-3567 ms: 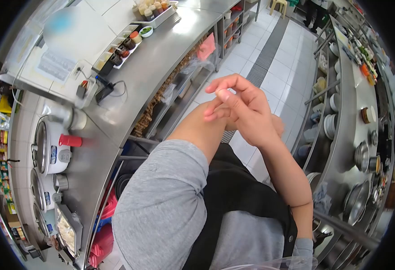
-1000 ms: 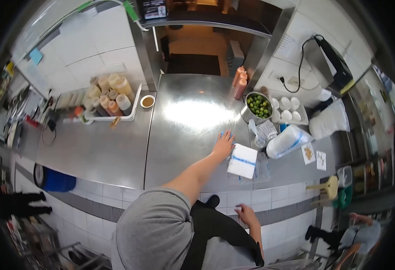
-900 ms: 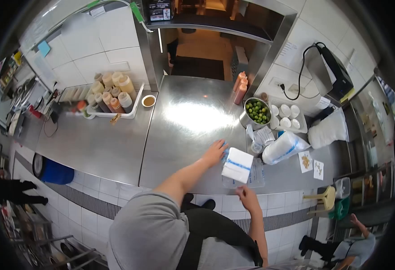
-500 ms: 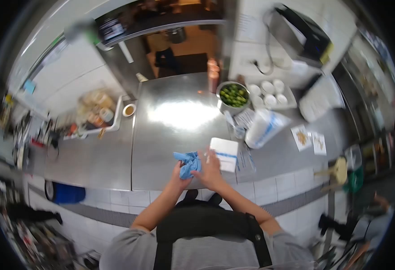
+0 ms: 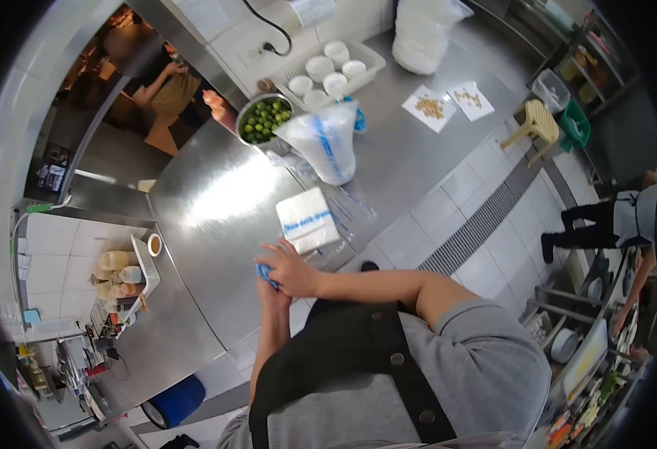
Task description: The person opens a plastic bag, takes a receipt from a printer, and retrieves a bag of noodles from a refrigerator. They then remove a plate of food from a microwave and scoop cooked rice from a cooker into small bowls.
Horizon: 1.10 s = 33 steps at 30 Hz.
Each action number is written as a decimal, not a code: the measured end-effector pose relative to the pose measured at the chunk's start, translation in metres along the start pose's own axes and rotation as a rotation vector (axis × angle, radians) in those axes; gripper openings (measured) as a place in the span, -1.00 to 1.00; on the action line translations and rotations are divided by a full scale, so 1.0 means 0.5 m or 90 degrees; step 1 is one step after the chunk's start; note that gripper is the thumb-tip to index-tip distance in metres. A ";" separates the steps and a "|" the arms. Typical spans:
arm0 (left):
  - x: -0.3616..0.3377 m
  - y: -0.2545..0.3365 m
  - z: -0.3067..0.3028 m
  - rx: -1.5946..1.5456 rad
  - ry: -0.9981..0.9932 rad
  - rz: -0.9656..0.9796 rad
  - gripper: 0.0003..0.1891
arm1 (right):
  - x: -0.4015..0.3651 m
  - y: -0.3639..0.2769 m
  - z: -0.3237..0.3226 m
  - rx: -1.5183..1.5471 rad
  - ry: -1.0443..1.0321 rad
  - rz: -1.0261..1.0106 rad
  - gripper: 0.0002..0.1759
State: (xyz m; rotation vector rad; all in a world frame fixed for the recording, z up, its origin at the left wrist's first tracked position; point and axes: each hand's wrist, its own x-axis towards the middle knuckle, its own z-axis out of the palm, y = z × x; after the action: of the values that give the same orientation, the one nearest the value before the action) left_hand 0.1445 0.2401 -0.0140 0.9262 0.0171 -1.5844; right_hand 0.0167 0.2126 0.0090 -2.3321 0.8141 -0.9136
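Crumpled blue bundle: sits between the two hands, just off the near edge of the surface; only a bit of it shows, so can't say if it's cloth or gloves.
Left hand: holds the bundle from underneath; its fingers are mostly covered.
Right hand: lies over the bundle, fingers a bit spread; can't tell if it really grips.
White pack: flat, blue print across it, at 1 o'clock from the hands and just beside the right fingertips; clear plastic next to it at 2 o'clock.
Limes, I think: green and round, in a metal pot at 12 o'clock; big plastic bag leans at 1.
Sauce bottles: over at 9 o'clock, in a white basket.
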 end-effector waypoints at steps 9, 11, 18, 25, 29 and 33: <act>0.173 0.080 -0.175 -0.073 0.082 -0.095 -0.65 | -0.058 0.059 -0.041 0.123 -0.179 0.083 -0.49; 0.166 0.113 -0.169 -0.047 0.010 -0.091 -0.64 | -0.093 0.070 -0.023 0.129 -0.165 0.065 -0.56; 0.085 0.158 0.026 0.025 -0.269 0.092 -0.43 | -0.133 0.103 0.023 0.258 -0.269 0.070 -0.77; 0.051 0.150 0.005 0.256 0.174 0.172 -0.28 | -0.170 0.120 0.004 0.228 -0.125 0.118 -0.84; 0.031 0.122 -0.074 0.336 0.172 0.169 -0.56 | -0.144 0.136 -0.042 0.206 0.023 0.281 -0.80; 0.003 0.101 -0.148 0.477 0.022 0.058 -0.72 | -0.088 0.183 -0.042 -0.006 0.112 0.247 -0.70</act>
State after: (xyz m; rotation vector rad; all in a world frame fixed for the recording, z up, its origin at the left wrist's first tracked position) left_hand 0.2269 0.2625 -0.0408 1.5013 -0.6230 -1.5002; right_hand -0.0561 0.1741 -0.0541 -2.0158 1.2888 -0.9474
